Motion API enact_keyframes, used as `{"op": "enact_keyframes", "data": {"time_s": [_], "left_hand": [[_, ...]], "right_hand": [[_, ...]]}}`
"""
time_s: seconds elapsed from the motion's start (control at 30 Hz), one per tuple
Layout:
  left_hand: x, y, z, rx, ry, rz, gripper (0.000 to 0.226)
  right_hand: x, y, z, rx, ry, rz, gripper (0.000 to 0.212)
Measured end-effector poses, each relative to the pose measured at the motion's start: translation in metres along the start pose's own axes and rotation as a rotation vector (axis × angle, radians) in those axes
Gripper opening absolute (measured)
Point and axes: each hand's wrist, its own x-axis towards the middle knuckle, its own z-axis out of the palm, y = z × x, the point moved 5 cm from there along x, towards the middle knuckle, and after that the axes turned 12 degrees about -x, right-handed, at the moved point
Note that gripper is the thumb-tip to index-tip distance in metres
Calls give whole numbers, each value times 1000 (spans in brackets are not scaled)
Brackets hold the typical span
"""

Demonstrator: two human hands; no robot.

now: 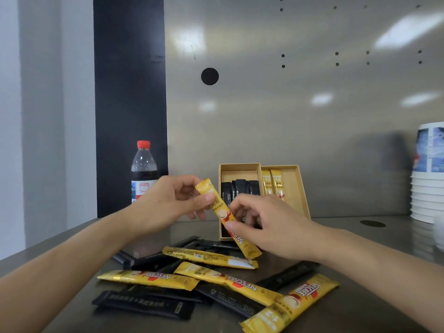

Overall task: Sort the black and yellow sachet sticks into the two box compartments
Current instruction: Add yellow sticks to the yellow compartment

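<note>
One head-worn wide-angle view looks forward and slightly down across the tabletop (360,236) from close range, squarely facing the metal back panel (288,116) behind it.

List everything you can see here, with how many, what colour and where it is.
Held sachet stick: one, yellow, pinched between both hands above the table.
Loose yellow sachets: four, lying on the table in front.
Loose black sachets: several, overlapping, exact count unclear, mixed among the yellow ones.
Box: one, tan cardboard, two compartments, at the back wall; black sticks in the left, two yellow sticks in the right.
Bottle: one, dark drink, red cap, back left.
Paper cups: one stack, white, right edge.
Table: one, grey metal.
Left hand: grips the stick's upper end.
Right hand: grips its middle.
</note>
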Motion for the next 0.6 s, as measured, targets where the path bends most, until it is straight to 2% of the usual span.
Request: {"op": "enact_keyframes", "data": {"time_s": [0.13, 0.3, 0.47, 0.6], "left_hand": [[0, -5, -4, 15, 24, -52, 39], [-5, -14, 1, 133, -34, -115, 34], [-8, -15, 10, 273, -70, -113, 23], [-8, -15, 14, 329, -94, -114, 15]], "right_hand": [[4, 11, -21, 132, 168, 90, 12], [-2, 65, -55, 232, 374, 372, 10], [-16, 114, -56, 185, 326, 632, 18], [-18, 123, -51, 68, 255, 687, 20]]}}
